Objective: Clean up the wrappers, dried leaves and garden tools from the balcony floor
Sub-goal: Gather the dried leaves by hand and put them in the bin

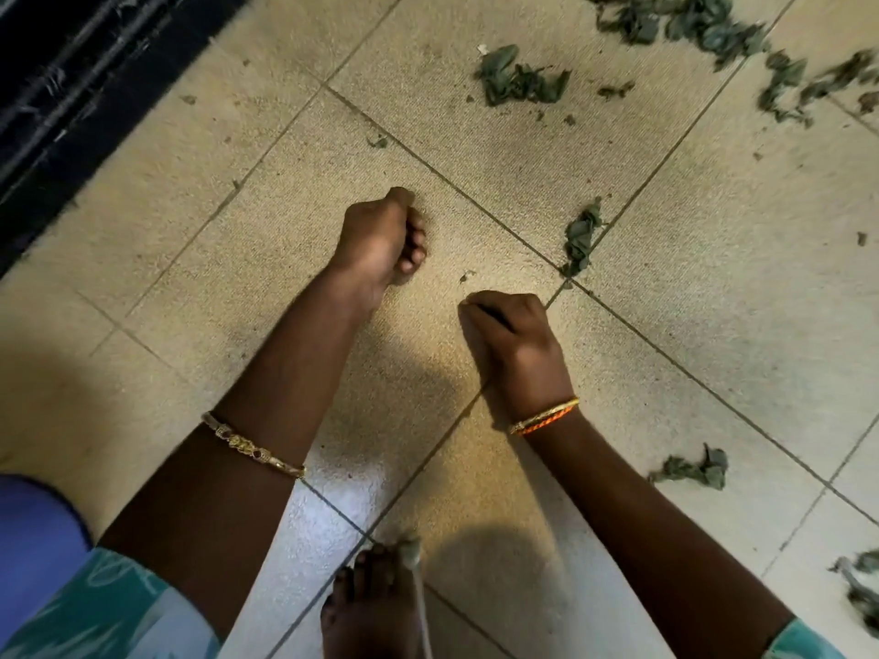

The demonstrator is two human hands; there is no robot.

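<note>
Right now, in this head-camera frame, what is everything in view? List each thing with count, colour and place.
dried leaves: many scattered clumps, grey-green, mostly top right, a few down the right side
leaf by the tile joint: one, grey-green, just beyond the right hand
floor tiles: beige, dark grout lines, across the whole view
dark threshold: one, black, top left corner
bangles: gold one on left forearm; gold and orange on right wrist
bare foot: one, bottom centre, a pale cord beside it
left hand: fingers curled, nothing visibly held
right hand: fingers curled, contents not visible
</note>
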